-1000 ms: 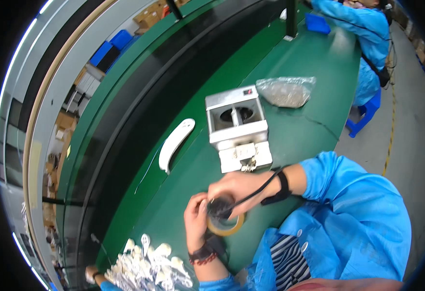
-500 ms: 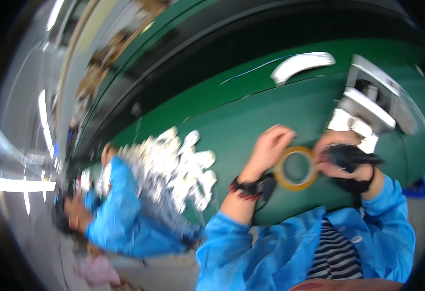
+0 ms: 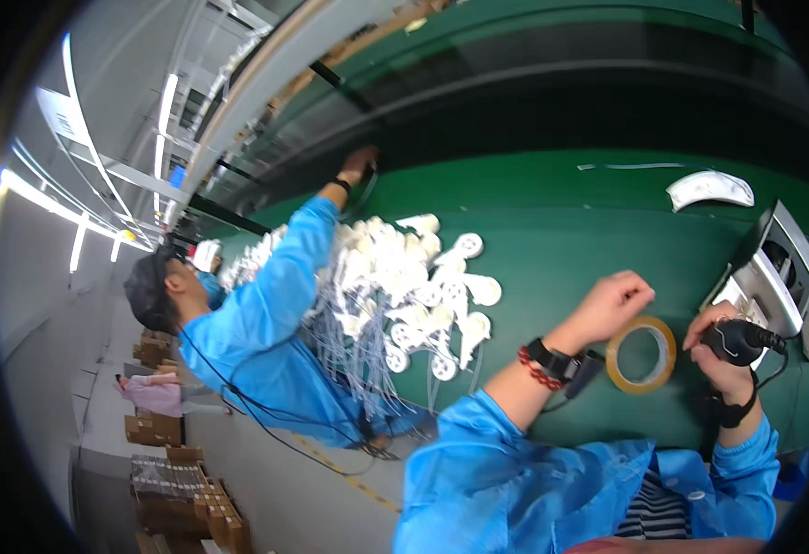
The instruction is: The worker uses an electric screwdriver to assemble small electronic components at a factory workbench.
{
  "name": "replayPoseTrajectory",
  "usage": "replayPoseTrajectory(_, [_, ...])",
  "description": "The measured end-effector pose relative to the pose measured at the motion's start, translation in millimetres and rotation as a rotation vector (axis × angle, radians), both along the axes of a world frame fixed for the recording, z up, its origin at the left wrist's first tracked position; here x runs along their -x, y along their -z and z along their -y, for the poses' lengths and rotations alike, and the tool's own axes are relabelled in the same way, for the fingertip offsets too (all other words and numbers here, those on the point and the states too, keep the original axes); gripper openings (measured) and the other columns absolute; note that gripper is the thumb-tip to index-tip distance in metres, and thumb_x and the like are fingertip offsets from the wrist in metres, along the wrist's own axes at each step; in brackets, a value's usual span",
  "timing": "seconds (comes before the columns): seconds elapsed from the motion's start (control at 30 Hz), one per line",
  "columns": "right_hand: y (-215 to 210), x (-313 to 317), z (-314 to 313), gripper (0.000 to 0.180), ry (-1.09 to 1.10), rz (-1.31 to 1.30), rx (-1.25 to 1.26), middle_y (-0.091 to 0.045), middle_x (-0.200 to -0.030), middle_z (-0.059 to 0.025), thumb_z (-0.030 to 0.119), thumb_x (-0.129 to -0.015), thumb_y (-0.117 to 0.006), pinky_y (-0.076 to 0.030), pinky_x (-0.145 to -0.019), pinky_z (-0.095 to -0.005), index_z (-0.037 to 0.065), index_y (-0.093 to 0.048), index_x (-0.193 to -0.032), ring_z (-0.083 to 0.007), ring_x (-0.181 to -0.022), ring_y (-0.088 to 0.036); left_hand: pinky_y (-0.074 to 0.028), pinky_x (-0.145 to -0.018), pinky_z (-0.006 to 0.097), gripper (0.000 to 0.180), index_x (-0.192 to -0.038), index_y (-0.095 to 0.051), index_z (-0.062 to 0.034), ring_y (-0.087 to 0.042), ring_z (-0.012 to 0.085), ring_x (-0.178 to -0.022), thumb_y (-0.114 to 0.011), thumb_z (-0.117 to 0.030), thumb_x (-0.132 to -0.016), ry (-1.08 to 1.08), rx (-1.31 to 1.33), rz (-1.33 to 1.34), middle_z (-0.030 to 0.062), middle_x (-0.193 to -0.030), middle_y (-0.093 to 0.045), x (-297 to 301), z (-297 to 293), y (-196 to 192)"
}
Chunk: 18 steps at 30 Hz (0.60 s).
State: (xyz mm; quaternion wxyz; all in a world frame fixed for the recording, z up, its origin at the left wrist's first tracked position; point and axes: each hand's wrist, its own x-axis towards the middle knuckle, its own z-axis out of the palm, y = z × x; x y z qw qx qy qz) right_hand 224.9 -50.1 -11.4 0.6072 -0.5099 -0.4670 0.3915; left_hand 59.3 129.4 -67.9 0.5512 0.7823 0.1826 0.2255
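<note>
My left hand (image 3: 610, 303) is closed above the green tabletop, fingers curled and turned to the right. Whatever its fingertips might hold is hidden. Close by lies a roll of yellow tape (image 3: 618, 367), flat and just right of my left wrist. Past the roll, my right hand (image 3: 725, 377) is wrapped around a black corded tool (image 3: 735, 342), seen mostly from its rounded end; the exact kind is unclear. Its fingers are beside small white pieces (image 3: 741, 303) in front of a white housing (image 3: 779, 288) with an open, dark inside.
Left of my arm spreads a heap of white round-headed parts with cables (image 3: 404, 286). A co-worker in blue (image 3: 257, 314) reaches across the bench there. A curved white cover (image 3: 711, 189) lies at the back right, near a thin strip (image 3: 633, 166). Cardboard boxes (image 3: 169, 485) stand on the floor.
The view has swung left, so the bench things sit farther right in it. The co-worker's arm now stretches toward the back of the bench. My right hand remains on the black tool.
</note>
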Motion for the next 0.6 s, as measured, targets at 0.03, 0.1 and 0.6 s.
replayPoseTrajectory(0.03, [0.8,-1.8,5.2,0.027,-0.016,-0.067,0.022,-0.063,-0.083,-0.0073,0.006,-0.076,-0.074,-0.050,-0.067,-0.0255,0.004,-0.056,-0.095,-0.0126,-0.075,-0.062,-0.047,-0.063,0.026,0.017,-0.091,-0.066,-0.0017,-0.058,0.0124,-0.071,-0.062,-0.017,-0.095,-0.007,0.041,-0.034,0.0047,-0.085,-0.060,0.3,8.9,-4.2])
replayPoseTrajectory(0.1, [-2.6,2.5,0.1,0.027,0.001,-0.097,0.008,-0.062,-0.083,-0.0075,0.003,-0.075,-0.073,-0.051,-0.068,-0.0255,0.003,-0.056,-0.096,-0.0126,-0.074,-0.062,-0.047,-0.064,0.027,0.016,-0.091,-0.066,-0.0016,-0.057,0.0122,-0.073,-0.062,-0.017,-0.096,-0.003,0.061,-0.089,0.0045,-0.085,-0.060,3.7,8.7,-12.5])
replayPoseTrajectory(0.6, [1.6,-5.7,-7.2,0.029,-0.045,-0.052,-0.029,-0.060,-0.082,-0.0076,0.012,-0.080,-0.073,-0.048,-0.062,-0.0242,0.003,-0.052,-0.099,-0.0117,-0.071,-0.059,-0.047,-0.062,0.025,0.015,-0.093,-0.068,-0.0033,-0.058,0.0099,-0.069,-0.062,-0.017,-0.096,-0.014,0.010,-0.005,0.0040,-0.085,-0.062,3.7,-2.7,4.7])
